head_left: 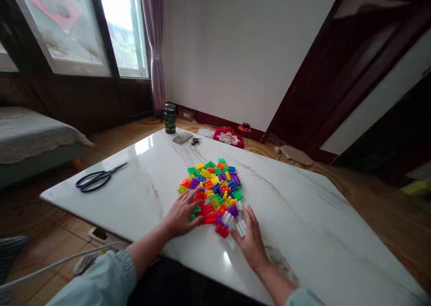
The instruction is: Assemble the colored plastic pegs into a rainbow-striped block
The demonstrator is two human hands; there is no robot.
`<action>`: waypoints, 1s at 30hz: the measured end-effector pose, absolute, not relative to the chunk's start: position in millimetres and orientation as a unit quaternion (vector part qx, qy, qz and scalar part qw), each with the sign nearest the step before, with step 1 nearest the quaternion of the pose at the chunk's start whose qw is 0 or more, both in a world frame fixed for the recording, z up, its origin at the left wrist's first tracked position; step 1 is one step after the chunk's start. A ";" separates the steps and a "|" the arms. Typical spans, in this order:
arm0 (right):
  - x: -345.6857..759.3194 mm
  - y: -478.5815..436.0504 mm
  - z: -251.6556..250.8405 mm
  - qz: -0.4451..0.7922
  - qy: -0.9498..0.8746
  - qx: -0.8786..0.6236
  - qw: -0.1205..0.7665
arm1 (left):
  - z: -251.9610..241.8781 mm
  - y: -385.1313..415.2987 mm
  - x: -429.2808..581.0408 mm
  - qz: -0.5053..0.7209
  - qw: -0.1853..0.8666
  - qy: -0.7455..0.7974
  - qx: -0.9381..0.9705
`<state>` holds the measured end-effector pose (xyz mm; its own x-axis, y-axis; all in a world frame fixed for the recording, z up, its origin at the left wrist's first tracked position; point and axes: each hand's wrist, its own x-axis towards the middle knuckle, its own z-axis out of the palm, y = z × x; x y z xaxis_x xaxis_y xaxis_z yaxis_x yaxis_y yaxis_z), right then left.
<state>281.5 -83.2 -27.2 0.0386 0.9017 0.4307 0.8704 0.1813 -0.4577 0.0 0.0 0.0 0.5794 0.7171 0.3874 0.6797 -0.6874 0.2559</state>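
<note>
A loose pile of colourful plastic building blocks lies on the white marbled table. At the pile's left edge, my left hand rests with fingers spread, touching or just over the red blocks. My right hand is at the near right side, its fingers apart around the white blocks; I cannot tell whether it touches them. Between the two hands sit a dark red block and a purple block. Neither hand is lifting a block.
Black-handled scissors lie at the table's left. Toward the far corner stand a dark green flask, a phone and keys. Beyond the table are a red cushion on the floor and a bed at left.
</note>
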 end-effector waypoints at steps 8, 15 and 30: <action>239.4 -70.9 -24.4 0.025 -0.741 -0.592 0.315 | 4.7 0.7 2.8 0.254 0.038 0.391 0.884; 243.5 -23.9 -33.4 0.028 -0.724 -0.590 0.356 | 5.5 -0.9 3.6 0.272 0.032 0.395 0.877; 238.4 -4.0 -37.0 -0.002 -0.705 -0.591 0.392 | 10.1 -0.3 0.5 0.228 0.036 0.332 0.915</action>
